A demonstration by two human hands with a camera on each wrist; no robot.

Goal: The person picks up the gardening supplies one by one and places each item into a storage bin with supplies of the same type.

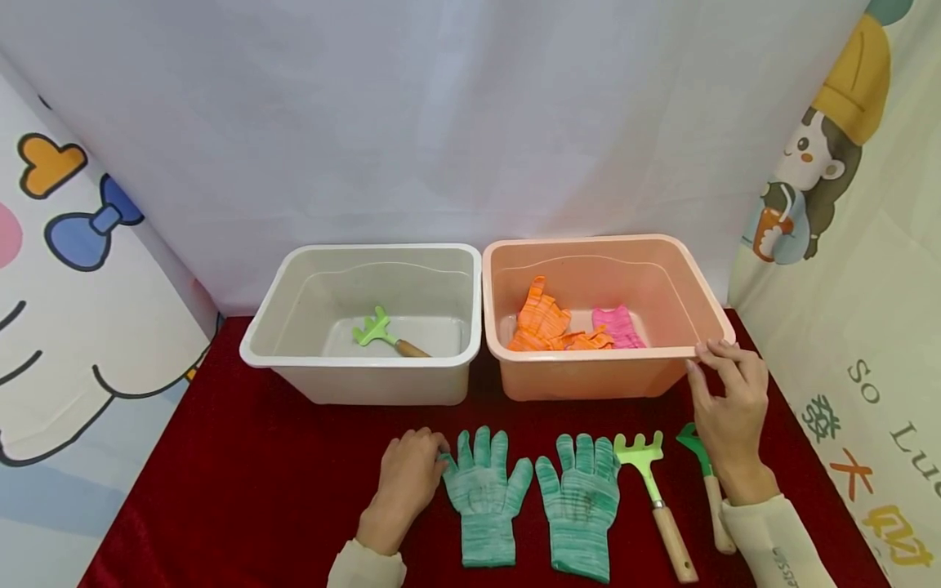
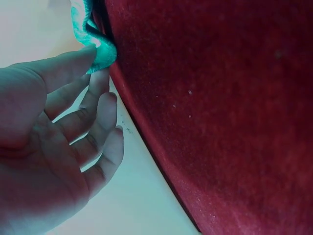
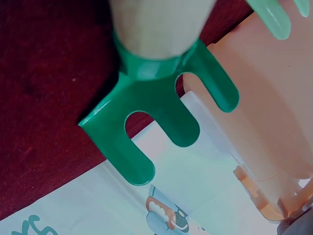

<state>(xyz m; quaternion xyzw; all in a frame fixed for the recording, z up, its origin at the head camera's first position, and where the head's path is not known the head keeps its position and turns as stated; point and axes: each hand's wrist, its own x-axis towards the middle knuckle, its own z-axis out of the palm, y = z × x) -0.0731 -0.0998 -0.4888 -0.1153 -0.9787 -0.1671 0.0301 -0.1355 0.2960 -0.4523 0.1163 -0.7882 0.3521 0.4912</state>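
Note:
My left hand [image 1: 413, 469] is beside the left green glove [image 1: 487, 498]. In the left wrist view its thumb and index finger pinch a fingertip of that glove [image 2: 103, 55], while the other fingers are loosely bent. At the front right corner of the orange tub [image 1: 588, 355], my right hand [image 1: 731, 400] grips the rim between thumb and fingers. Orange gloves [image 1: 542, 318] and a pink glove [image 1: 619, 327] lie inside this tub. A second green glove [image 1: 582, 506] lies flat, fingers pointing away. The dark green hand rake [image 3: 161, 105] is under my right wrist.
A white tub [image 1: 367, 362] stands left of the orange one, holding a light green hand rake [image 1: 376, 329] with a wooden handle. Another light green rake [image 1: 650, 482] lies right of the gloves on the red cloth [image 1: 257, 490]. Curtains hang behind and at both sides.

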